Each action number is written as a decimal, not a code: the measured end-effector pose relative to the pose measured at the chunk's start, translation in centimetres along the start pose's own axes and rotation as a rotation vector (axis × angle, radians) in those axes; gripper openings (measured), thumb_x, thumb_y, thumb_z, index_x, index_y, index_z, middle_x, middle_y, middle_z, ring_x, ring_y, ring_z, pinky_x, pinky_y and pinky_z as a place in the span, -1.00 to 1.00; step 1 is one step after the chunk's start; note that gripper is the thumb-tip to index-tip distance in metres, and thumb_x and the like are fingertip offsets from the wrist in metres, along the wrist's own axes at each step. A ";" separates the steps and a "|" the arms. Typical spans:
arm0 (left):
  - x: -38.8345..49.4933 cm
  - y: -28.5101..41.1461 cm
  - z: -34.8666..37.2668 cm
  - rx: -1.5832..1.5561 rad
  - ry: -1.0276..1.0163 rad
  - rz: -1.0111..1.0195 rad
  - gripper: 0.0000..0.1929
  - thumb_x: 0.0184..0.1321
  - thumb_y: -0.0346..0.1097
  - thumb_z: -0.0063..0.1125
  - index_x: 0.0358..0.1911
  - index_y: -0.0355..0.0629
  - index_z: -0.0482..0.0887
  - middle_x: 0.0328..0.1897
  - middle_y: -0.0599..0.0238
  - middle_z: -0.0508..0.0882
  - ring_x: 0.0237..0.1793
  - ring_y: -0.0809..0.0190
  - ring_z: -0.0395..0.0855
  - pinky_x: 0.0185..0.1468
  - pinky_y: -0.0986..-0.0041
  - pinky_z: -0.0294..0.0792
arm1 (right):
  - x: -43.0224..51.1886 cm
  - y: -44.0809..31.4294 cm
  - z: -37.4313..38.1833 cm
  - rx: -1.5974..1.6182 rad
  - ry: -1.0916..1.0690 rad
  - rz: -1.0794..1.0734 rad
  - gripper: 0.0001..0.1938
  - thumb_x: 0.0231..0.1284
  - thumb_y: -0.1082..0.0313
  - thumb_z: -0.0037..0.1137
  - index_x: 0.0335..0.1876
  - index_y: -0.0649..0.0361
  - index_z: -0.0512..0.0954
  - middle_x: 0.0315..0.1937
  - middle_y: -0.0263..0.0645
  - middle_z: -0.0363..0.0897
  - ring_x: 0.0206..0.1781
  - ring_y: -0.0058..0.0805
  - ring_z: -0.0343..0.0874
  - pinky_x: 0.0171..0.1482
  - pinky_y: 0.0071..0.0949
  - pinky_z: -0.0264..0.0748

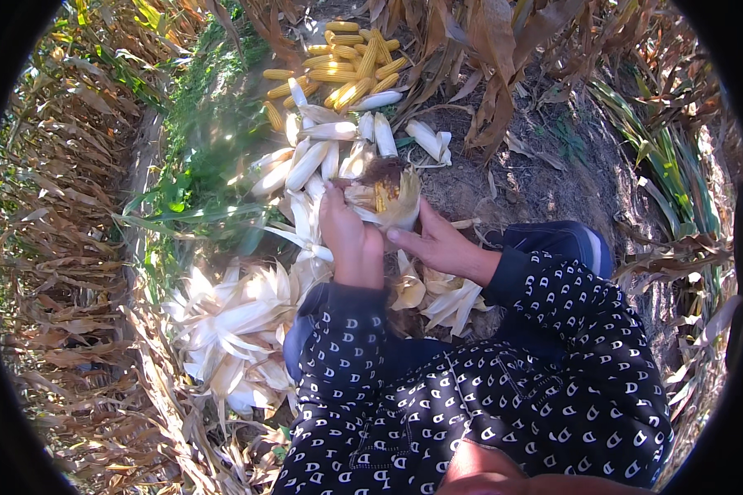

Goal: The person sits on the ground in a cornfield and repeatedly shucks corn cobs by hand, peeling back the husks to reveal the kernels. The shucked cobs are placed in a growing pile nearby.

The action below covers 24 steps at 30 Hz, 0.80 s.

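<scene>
Between my two hands is an ear of corn (pixel 384 197), its husk partly pulled apart so that yellow kernels show. Dark brown silk hangs at its far end. My left hand (pixel 347 226) grips a strip of husk on the left side. On the right, my right hand (pixel 434 240) holds the ear by its husk near the base, thumb towards me. Just beyond my hands lie several ears still in pale husks (pixel 309 166). Farther off is a heap of bare yellow corn cobs (pixel 347 62), with one husked ear (pixel 378 100) at its near edge.
A pile of stripped husks (pixel 235 334) lies by my left knee, and more loose husks (pixel 452 303) between my legs. Dry corn stalks (pixel 68 247) stand along the left. Brown leaves (pixel 501 55) hang over the ground ahead. Green weeds (pixel 204 130) grow left of the ears.
</scene>
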State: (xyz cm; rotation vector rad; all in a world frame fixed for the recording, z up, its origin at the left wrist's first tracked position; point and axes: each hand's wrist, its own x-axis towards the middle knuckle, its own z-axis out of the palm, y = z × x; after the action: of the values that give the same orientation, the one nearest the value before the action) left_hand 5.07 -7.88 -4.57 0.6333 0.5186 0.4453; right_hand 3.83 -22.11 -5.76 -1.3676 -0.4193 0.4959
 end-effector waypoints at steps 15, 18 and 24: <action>-3.3 1.0 1.6 -0.280 -0.498 -0.281 -0.75 0.51 -0.13 -0.14 -0.32 -0.07 0.44 -0.48 0.44 0.35 -0.45 0.38 0.31 -0.25 0.45 0.29 | 3.5 -1.5 -3.9 0.837 0.408 0.228 -0.51 0.48 -0.02 -0.10 0.24 0.25 0.35 0.17 -0.11 0.48 0.20 -0.24 0.50 0.28 -0.09 0.41; -5.2 2.1 1.9 -0.220 -0.465 -0.353 -0.75 0.51 -0.18 -0.15 -0.38 -0.07 0.39 -0.59 0.51 0.28 -0.54 0.45 0.25 -0.30 0.56 0.28 | 4.8 -2.3 -6.7 0.843 0.507 0.119 -0.57 0.46 0.01 -0.04 0.14 0.25 0.41 0.02 -0.15 0.55 0.05 -0.31 0.57 0.19 -0.19 0.49; -6.4 3.2 0.7 -0.106 -0.710 -0.441 -0.69 0.50 -0.12 -0.13 -0.39 -0.12 0.41 -0.65 0.52 0.28 -0.61 0.46 0.23 -0.42 0.60 0.23 | 4.9 -2.9 -8.9 0.750 0.558 0.105 -0.58 0.46 -0.01 -0.04 0.08 0.26 0.45 -0.08 -0.20 0.58 -0.04 -0.36 0.60 0.09 -0.27 0.54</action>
State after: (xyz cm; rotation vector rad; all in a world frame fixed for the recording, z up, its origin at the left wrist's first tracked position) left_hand -0.34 -9.32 0.00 0.5128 -0.0515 -0.1771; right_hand 13.09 -26.95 -4.29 -0.7432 0.2856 0.2864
